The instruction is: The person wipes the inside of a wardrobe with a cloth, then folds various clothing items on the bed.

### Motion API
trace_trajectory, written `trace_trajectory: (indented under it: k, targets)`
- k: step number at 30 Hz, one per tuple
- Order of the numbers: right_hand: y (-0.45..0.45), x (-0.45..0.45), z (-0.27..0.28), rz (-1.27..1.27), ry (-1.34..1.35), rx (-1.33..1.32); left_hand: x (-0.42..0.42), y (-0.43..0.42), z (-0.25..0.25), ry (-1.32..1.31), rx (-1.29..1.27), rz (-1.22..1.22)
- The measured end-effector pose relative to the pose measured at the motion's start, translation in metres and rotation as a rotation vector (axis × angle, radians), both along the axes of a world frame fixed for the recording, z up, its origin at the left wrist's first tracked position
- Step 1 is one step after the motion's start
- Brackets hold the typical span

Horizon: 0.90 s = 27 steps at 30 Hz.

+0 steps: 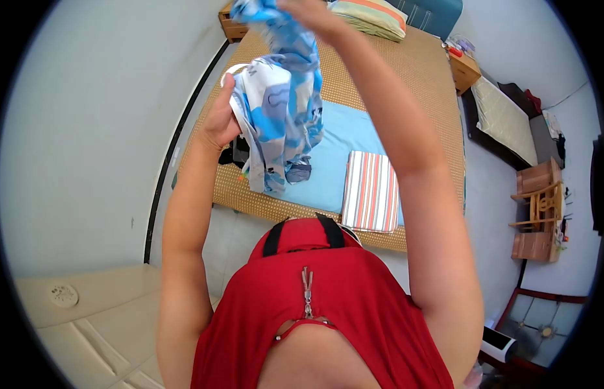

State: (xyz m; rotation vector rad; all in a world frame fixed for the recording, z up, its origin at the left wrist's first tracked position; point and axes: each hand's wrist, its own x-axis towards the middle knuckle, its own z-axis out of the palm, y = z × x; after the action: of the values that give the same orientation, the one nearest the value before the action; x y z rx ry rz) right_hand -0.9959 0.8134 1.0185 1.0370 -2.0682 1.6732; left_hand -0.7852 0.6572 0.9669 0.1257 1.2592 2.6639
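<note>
Centrally, the blue, white and grey patterned cloth (269,113) hung above the bed (393,71), suspended from the raised arms. Its long axis ran steeply, from the upper edge of the view down toward the near side of the bed, with the lower end loose and creased.

The left hand (219,120) was positioned at the outer left side of the cloth. Its grip was closed on the white edge band (236,107), thumb uppermost; the fingers behind were hidden. From this grip, the bulk of the cloth lay immediately to the right. The left hand was nearer to the hanging portion; the right hand (315,16) was nearer to the upper end. The right hand was blurred and partly cut off, so the state of its grip could not be told.

Beneath and beyond the cloth, a smooth light-blue sheet (338,133) lay on the woven tan surface of the bed. A folded white cloth with orange and grey stripes (371,191) rested on the near right part of the sheet, apart from the patterned cloth.
</note>
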Motion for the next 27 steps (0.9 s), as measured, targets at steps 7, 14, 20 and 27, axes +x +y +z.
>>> trace_trajectory:
  k: [7,14,20,27]
  targets:
    - [0.022,0.119,-0.089,0.354,-0.774,0.051,0.001,-0.031,-0.016,0.034,0.097,0.153]
    - [0.045,0.133,-0.185,0.332,-0.597,0.193,0.011,-0.048,-0.011,0.049,0.114,0.276]
    - [0.097,0.113,-0.132,0.147,-0.787,-0.045,0.020,-0.110,-0.019,-0.024,-0.001,0.411]
    - [0.108,0.109,-0.099,0.233,-0.705,-0.149,0.051,-0.081,-0.024,0.208,0.221,0.385]
